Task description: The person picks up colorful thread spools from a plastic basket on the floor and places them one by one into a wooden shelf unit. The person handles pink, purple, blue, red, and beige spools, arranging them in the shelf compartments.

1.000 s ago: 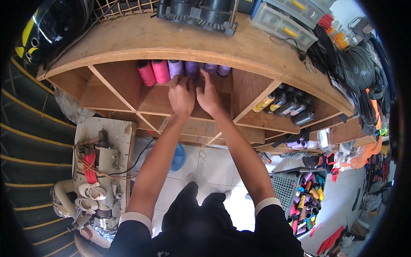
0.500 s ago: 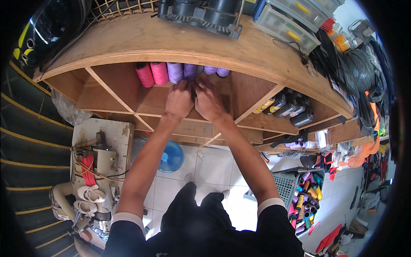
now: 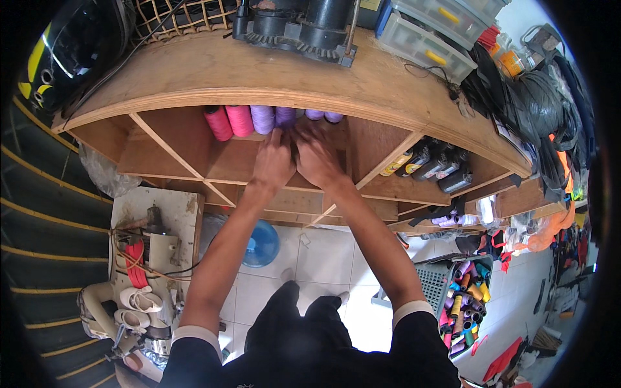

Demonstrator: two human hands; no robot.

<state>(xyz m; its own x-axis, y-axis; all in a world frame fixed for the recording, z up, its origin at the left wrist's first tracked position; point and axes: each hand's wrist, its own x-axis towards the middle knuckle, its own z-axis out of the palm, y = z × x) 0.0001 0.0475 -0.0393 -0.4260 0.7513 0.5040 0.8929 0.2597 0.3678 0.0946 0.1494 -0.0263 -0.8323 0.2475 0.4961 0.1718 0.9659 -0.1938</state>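
Both my hands reach into an upper compartment of the wooden shelf. My left hand has its fingers curled and drawn together, right beside my right hand, whose fingers are also bent inward. Whatever lies between the fingertips is hidden. Just past them stands a dark purple thread spool. To its left, in a row, are a lighter purple spool and two pink thread spools. Two more purple spools stand farther right, partly covered by the shelf's top edge.
Dark bottles fill the compartment at right. A black machine part and clear drawers sit on top. Below right is a green crate with colourful spools. A sewing machine stands at lower left, a blue water jug on the floor.
The view has shifted slightly, so the shelf and spools sit a little lower. My hands stay close together by the dark purple spool, fingers still bent.
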